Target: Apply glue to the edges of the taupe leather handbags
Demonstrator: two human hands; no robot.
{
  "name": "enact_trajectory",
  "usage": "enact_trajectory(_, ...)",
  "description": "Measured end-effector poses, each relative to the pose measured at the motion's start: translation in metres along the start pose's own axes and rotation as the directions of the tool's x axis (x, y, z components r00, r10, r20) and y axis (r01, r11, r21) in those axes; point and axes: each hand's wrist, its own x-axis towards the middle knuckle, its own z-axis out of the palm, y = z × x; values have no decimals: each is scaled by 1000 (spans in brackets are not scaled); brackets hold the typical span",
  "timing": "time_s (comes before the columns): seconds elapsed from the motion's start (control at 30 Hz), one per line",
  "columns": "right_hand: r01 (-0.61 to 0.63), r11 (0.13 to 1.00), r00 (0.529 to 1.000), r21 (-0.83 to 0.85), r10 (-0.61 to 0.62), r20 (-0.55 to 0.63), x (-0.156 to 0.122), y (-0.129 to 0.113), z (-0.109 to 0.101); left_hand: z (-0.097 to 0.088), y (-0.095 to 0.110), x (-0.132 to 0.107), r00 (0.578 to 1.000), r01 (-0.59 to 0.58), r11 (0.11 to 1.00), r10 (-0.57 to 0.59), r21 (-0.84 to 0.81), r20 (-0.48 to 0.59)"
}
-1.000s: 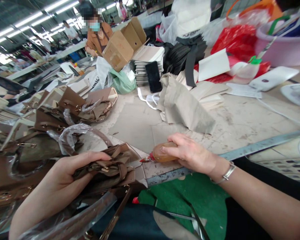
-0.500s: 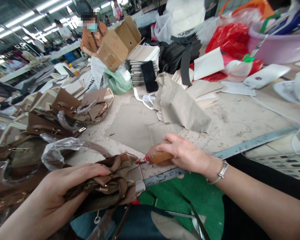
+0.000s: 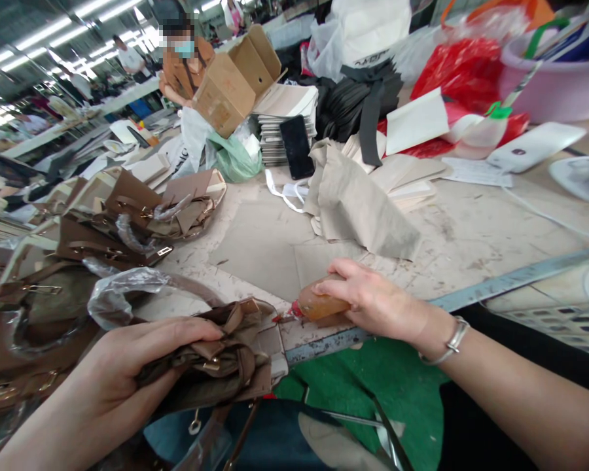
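My left hand [image 3: 137, 366] grips a brown handbag [image 3: 245, 356] at the table's front edge, thumb above and fingers below its folded side. Plastic film wraps the bag's handle [image 3: 122, 294]. In my right hand [image 3: 368, 297] lies a glue bottle [image 3: 320, 302] with amber liquid and a red tip. It is tilted nearly flat, and its nozzle points left at the bag's open edge. Whether the tip touches the bag I cannot tell. Behind the bottle a flat grey-beige sheet [image 3: 260, 242] rests on the table.
Several brown handbags [image 3: 127, 209] crowd the left. A crumpled grey cloth [image 3: 358, 203], a black phone [image 3: 297, 147] and a stack of panels [image 3: 285, 111] stand beyond. A pink basin [image 3: 544, 85] is at the back right. Behind a cardboard box [image 3: 226, 91] a person in brown [image 3: 186, 65] stands.
The whole view has shifted slightly, so most things sit a little further right. My hands keep their grips on the bag and the bottle, and the nozzle stays by the bag's edge.
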Motion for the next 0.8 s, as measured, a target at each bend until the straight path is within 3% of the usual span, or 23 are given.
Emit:
enact_trajectory(0.1,-2,999,999,-45,0,-33,1,-1,0,0,1,1,1000,-7,1000,7,-4,0)
enact_trajectory(0.27,-17,1000,999,20,16,45,1,-5,-1,1,3,1,1000,-6,1000,6,-3,3)
enact_trajectory(0.43,-25,1000,999,-5,25,-23,0,0,7,0,5,1,1000,-26,1000,26,6,7)
enact_trajectory(0.53,-26,999,999,30,25,24,0,2,6,0,7,3,999,-44,999,44,15,-12)
enact_trajectory(0.7,28,998,998,52,-31,63,-2,1,-1,-1,10,4,999,-46,999,46,-1,-8)
enact_trajectory(0.8,65,997,996,-31,-63,67,-3,-2,-1,-1,9,4,999,-35,999,35,-9,2)
